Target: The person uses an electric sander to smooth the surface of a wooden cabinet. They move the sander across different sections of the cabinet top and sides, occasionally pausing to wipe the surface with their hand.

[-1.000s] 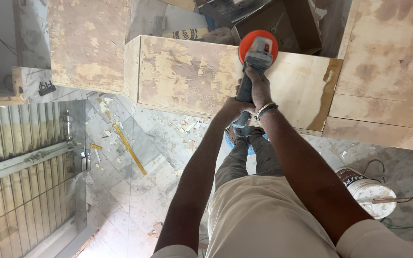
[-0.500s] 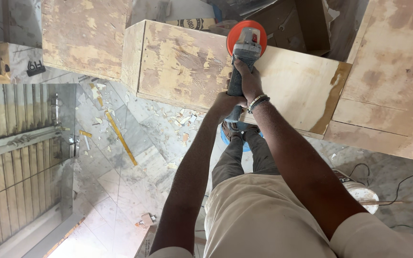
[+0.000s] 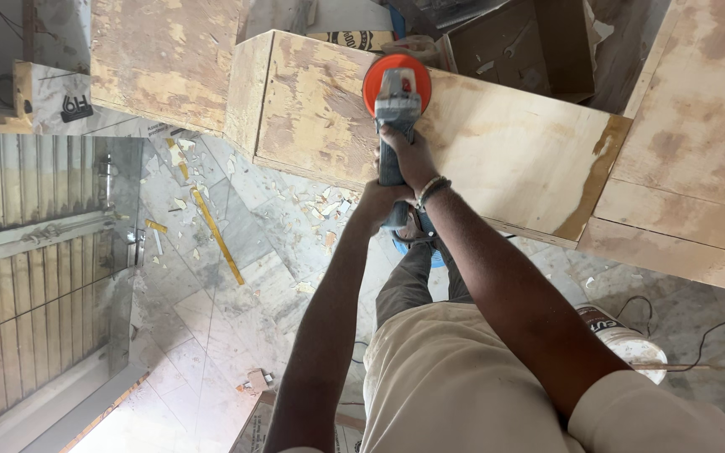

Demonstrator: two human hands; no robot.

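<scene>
A grey power sander with a round orange disc [image 3: 397,85] rests against the face of a worn plywood box [image 3: 497,159]. My right hand [image 3: 409,158], with a beaded bracelet at the wrist, grips the sander's body just below the disc. My left hand [image 3: 377,204] wraps the lower end of the handle, closer to me. Both arms reach forward from my body. The plywood shows patches of old coating and a glue-stained right edge.
More plywood panels stand at the upper left [image 3: 161,50] and right [image 3: 698,143]. The marble floor [image 3: 211,277] far below carries debris and a yellow strip [image 3: 218,237]. A white bucket [image 3: 631,344] with cables lies at the right. A slatted shutter [image 3: 27,277] fills the left.
The view shifted, so the sander now appears slightly left and lower on the plywood face. Both hands keep the same grip on the tool.
</scene>
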